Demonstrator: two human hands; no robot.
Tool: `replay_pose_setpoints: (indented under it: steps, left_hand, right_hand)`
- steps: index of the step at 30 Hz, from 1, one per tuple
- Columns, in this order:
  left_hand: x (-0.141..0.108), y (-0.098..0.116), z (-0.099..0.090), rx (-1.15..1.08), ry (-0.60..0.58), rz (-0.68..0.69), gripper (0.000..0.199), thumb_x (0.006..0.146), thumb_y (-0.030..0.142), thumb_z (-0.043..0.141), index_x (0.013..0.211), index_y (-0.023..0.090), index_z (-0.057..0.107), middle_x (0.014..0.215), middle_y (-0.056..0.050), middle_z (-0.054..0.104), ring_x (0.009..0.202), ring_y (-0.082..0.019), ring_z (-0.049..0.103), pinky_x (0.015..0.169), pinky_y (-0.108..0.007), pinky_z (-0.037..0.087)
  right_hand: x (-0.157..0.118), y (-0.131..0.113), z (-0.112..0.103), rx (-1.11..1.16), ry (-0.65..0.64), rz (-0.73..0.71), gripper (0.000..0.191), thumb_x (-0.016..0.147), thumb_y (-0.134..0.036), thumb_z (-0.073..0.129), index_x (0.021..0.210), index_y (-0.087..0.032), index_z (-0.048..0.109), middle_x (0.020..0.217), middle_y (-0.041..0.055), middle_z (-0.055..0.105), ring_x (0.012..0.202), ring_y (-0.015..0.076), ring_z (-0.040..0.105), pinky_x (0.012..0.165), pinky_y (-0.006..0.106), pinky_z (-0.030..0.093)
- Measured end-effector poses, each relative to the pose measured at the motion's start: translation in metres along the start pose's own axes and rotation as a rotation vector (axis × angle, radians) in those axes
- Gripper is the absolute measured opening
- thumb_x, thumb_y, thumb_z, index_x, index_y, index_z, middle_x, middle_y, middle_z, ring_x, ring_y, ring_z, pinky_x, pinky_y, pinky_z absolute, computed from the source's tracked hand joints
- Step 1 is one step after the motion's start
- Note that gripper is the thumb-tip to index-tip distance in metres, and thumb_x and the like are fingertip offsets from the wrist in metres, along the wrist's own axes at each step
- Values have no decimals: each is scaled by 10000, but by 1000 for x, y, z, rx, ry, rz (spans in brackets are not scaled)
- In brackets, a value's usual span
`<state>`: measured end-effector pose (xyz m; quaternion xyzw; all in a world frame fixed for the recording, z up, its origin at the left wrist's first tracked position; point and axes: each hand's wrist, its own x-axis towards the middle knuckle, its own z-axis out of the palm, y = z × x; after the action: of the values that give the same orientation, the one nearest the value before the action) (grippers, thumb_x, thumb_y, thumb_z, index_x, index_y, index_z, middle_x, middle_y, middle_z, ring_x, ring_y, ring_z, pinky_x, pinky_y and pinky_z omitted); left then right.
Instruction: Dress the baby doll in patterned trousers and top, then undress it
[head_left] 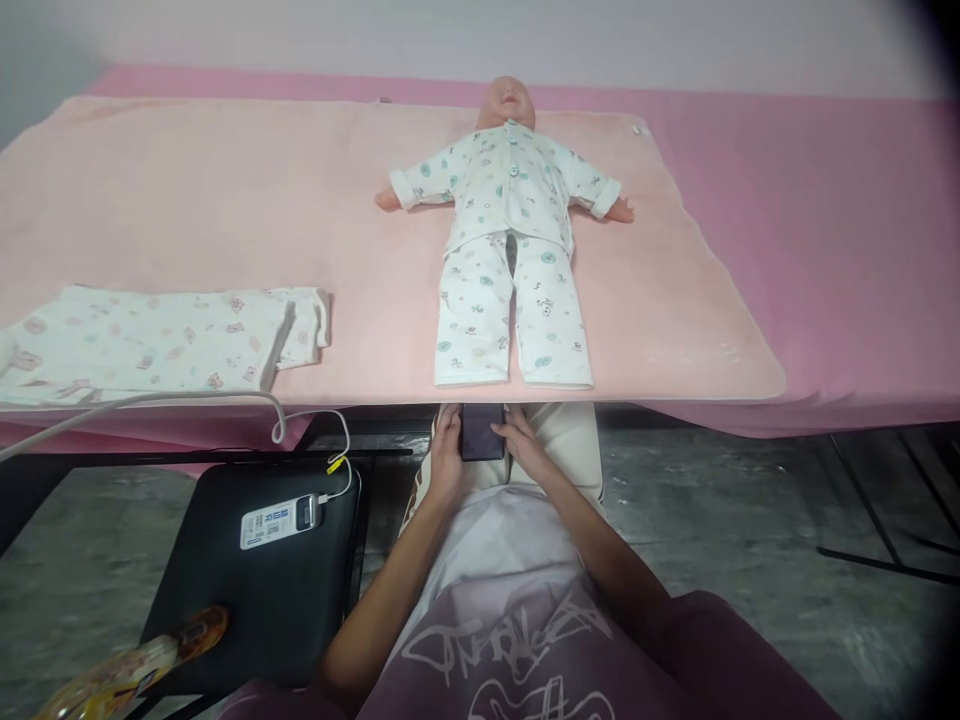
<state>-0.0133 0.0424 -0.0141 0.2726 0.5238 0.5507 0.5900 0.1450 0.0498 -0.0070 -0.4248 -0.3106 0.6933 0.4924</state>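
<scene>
A dark phone [483, 434] lies between my two hands, low over my lap, just under the table's front edge. My left hand [447, 452] wraps round its left side. At its right side, my right hand [523, 440] holds it with the thumb over the screen. Beyond them, a doll [507, 102] lies on its back on the peach blanket [360, 250], arms spread. It wears a white printed top [495, 185], buttoned at the front, and white printed trousers [474, 320]. Neither hand touches the doll.
Folded printed clothes [150, 335] lie at the blanket's left. A black stool [262, 590] at the lower left bears a white device [274, 522] with a cable running across the table's front edge. A yellow package [127, 680] is beside it. Pink cloth [840, 250] covers the table.
</scene>
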Motion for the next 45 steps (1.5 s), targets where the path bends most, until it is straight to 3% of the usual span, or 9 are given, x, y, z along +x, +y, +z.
replay_pose_setpoints:
  steps: [3,6,11,14,18,26,33,40,45]
  left_hand:
    - [-8,3,10,-115,-4,-72,473,1014,554,835,1377,251,817,1576,-89,727,1614,-325,568,1409,-453,388]
    - [-15,2,22,-285,-126,-211,503,1054,553,800,1467,267,771,1563,-79,738,1553,-304,630,1343,-438,482]
    - [-18,-7,29,-372,-268,-406,605,1123,554,719,1686,372,591,1608,-50,719,1517,-270,666,1296,-446,540]
    - [-16,-10,28,-362,-315,-474,667,1132,577,693,1745,380,523,1657,-70,685,1541,-305,651,1294,-508,548]
    - [-15,-10,28,-345,-377,-461,701,1115,574,722,1751,352,527,1729,-80,623,1619,-332,583,1332,-524,509]
    - [-19,-6,30,-279,-362,-425,736,1056,573,801,1725,389,557,1729,-48,626,1650,-330,553,1340,-502,511]
    - [-19,-8,31,-230,-324,-418,750,1022,596,817,1703,390,578,1712,-45,637,1617,-337,586,1322,-521,528]
    - [-20,-5,33,-238,-331,-389,790,987,576,863,1694,353,590,1710,-67,638,1640,-337,554,1322,-497,521]
    - [-20,-7,33,-216,-308,-373,794,974,517,899,1686,349,590,1712,-71,635,1621,-317,575,1298,-460,540]
  right_hand:
    - [-8,-1,-8,14,-55,12,871,860,-513,892,1644,-356,546,1481,66,758,1475,315,673,1250,477,557]
    - [-14,-4,-17,-51,-74,-7,860,884,-518,889,1653,-359,537,1461,66,754,1465,305,663,1232,470,567]
    - [-21,-10,-42,-301,50,-156,637,955,-482,832,1536,-300,648,1502,92,690,1474,305,605,1322,475,472]
    - [-24,-7,-57,-341,84,-125,644,964,-485,807,1554,-289,637,1491,104,668,1346,309,652,1212,475,557]
    - [-25,5,-63,-242,45,-54,863,937,-535,851,1690,-332,484,1524,101,662,1202,282,698,1046,422,630]
    - [-23,17,-54,-176,93,-69,1059,844,-561,960,1714,-315,410,1561,114,647,1315,271,684,1167,409,600]
    - [-22,13,-48,-209,125,-48,1053,821,-569,979,1687,-298,446,1451,115,694,1306,283,692,1166,422,607]
    - [-27,4,-50,-134,85,-45,943,881,-556,894,1704,-327,493,1631,89,641,1465,287,624,1290,441,509]
    - [-32,-3,-49,-116,65,-14,995,880,-532,868,1764,-323,462,1698,88,600,1413,300,651,1176,425,597]
